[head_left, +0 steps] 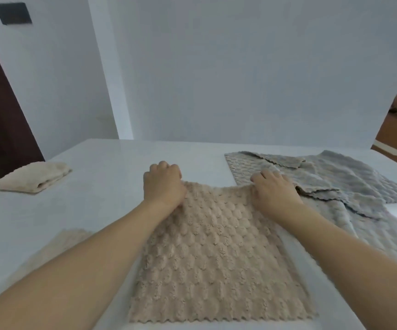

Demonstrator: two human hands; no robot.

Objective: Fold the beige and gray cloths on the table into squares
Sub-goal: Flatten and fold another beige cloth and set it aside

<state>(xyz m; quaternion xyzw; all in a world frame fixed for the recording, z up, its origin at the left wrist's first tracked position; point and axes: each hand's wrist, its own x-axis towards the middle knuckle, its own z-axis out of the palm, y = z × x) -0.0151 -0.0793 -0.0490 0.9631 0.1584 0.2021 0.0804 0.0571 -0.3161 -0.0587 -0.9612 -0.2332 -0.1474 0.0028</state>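
The left hand point(163, 185) and right hand point(273, 189) each pinch a far corner of the beige cloth point(216, 258) lying flat on the table point(97, 186), and should pull both corners evenly to the near edge.

Layout relative to the spread cloth point(213, 253), which lies on the table point(102, 163) nearest the viewer. The left hand point(163, 184) sits at its far-left corner, the right hand point(273, 190) at its far-right corner. A heap of cloths point(330, 179) lies right of it, partly behind; a folded cloth point(34, 177) lies far left, behind.
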